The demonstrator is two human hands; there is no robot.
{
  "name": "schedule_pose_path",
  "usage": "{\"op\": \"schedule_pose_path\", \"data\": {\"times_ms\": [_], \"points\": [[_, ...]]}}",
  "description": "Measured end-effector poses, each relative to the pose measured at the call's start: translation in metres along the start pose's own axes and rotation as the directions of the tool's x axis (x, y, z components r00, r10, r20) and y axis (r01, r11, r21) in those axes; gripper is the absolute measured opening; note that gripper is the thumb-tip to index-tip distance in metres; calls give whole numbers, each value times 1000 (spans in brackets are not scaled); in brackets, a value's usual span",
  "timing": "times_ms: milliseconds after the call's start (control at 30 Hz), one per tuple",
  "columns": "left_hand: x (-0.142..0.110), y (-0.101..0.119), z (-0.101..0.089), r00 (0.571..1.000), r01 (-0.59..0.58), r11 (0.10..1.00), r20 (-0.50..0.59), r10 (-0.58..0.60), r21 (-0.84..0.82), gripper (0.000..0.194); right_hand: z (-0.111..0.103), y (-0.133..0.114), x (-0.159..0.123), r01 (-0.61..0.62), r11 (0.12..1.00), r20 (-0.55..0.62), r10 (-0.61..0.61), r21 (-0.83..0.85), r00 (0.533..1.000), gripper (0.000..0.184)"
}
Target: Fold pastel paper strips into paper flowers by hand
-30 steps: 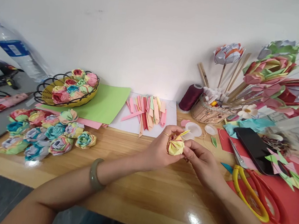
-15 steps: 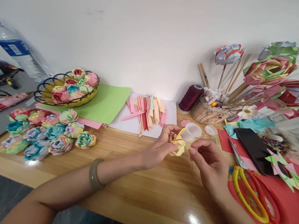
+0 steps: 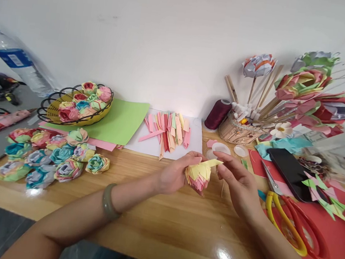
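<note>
My left hand (image 3: 176, 172) is closed around a folded paper flower (image 3: 198, 176) with yellow outer petals and pink ones within. The flower is tilted, its pink side facing down and towards me. From its top a pointed yellow paper petal (image 3: 211, 163) sticks out to the right. My right hand (image 3: 237, 182) has its thumb and index finger around the tip of that petal. Below the right fingers hangs a thin thread (image 3: 222, 189); where its upper end goes is hidden.
Folded paper strips (image 3: 170, 131) lie on white paper behind my hands. Finished paper flowers (image 3: 54, 155) and a yellow basket (image 3: 53, 111) stand left. At right are a thread spool (image 3: 217, 114), a pot of sticks (image 3: 237, 128), a phone (image 3: 292, 172) and scissors (image 3: 287, 226).
My left hand has turned the flower over, so its pink side now points downward. The right fingers have moved slightly up and spread from a pinch to around the yellow petal's tip.
</note>
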State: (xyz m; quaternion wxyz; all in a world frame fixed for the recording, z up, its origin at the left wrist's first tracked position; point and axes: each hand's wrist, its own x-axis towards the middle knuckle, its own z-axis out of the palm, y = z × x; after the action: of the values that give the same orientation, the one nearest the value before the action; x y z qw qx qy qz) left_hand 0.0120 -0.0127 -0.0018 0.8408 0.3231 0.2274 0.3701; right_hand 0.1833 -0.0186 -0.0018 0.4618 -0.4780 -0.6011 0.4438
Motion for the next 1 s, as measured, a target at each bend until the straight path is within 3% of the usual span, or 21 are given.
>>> {"op": "schedule_pose_path", "data": {"times_ms": [133, 233, 333, 400, 500, 700, 867, 1000], "points": [[1, -3, 0, 990, 122, 986, 82, -113, -110, 27, 1, -6, -3, 36, 999, 42, -36, -10, 998, 19], [3, -3, 1, 982, 168, 985, 96, -163, -42, 26, 1, -8, -3, 30, 998, 39, -28, -49, 999, 17], [4, -2, 2, 994, 81, 984, -85, -68, 158, 21, 0, -5, 0, 73, 991, 33, -70, -111, 997, 17], [5, -1, 2, 990, 55, 958, -141, -16, 281, 27, 0, -2, 1, 121, 979, 25, -118, -164, 993, 18], [5, 0, 1, 992, 83, 938, -118, -46, 336, 33, 2, 0, 2, 172, 959, 13, -173, -225, 985, 20], [9, -3, -4, 978, 19, 933, -201, 57, 358, 17, 6, -1, 0, 129, 956, 52, -119, -263, 991, 22], [13, -4, -12, 991, -2, 782, -105, 86, 623, 23, 5, 3, -3, 95, 897, -62, -135, -431, 989, 27], [12, -8, -15, 980, -43, 700, -108, 170, 713, 31, 6, 3, -8, 159, 830, -41, -213, -535, 976, 25]]}}
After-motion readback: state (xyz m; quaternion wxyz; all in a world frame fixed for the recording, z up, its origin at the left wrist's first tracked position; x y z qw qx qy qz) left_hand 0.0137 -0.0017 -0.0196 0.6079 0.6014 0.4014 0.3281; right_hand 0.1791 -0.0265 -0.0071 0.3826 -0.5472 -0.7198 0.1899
